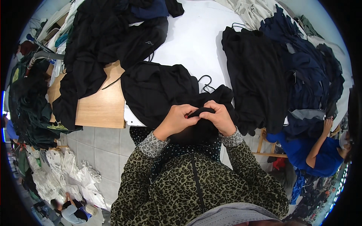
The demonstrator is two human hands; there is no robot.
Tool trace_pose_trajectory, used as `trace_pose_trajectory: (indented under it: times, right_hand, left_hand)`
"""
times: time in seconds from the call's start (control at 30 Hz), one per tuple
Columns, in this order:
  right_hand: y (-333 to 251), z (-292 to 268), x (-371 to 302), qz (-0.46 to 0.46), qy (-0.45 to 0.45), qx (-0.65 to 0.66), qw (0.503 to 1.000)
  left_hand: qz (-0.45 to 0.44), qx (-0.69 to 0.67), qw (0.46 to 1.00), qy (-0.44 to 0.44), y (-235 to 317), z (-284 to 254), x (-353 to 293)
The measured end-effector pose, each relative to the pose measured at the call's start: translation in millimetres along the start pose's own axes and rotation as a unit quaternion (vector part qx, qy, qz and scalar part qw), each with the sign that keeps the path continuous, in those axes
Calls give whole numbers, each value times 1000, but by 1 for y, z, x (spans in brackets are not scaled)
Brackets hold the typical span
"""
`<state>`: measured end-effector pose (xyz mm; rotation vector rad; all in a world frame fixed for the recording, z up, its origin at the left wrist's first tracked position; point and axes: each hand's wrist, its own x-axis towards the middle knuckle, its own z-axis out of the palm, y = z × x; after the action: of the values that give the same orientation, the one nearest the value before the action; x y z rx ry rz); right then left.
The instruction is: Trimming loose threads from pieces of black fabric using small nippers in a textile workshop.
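Observation:
A black cloth garment lies spread at the near edge of the white table, partly hanging over my lap. Its folded edge is pinched up between my two hands. My left hand is closed on it, thumb and fingers pressed together. My right hand grips the same edge, its thumb laid on top. Inside the fold, a small reddish bit shows by the left fingertips, too small to make out. A black cord loops out beyond the garment.
Black garments are heaped at the far left, over a wooden board. More black garments lie to the right on the white table, beside a navy pile. A person in blue works there. White packets cover the floor at left.

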<state>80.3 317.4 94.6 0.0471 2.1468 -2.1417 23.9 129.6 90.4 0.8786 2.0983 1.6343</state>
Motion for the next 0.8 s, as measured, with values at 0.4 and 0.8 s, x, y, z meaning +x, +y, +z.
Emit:
trace_pose_trajectory:
  times: [0.4, 0.8]
  right_hand:
    - [-11, 8, 3, 25, 36, 43, 998]
    - [-9, 10, 2, -35, 56, -87, 994]
  left_hand:
    - [-100, -68, 992, -19, 9, -17, -1]
    - [42, 68, 995, 62, 26, 1, 5]
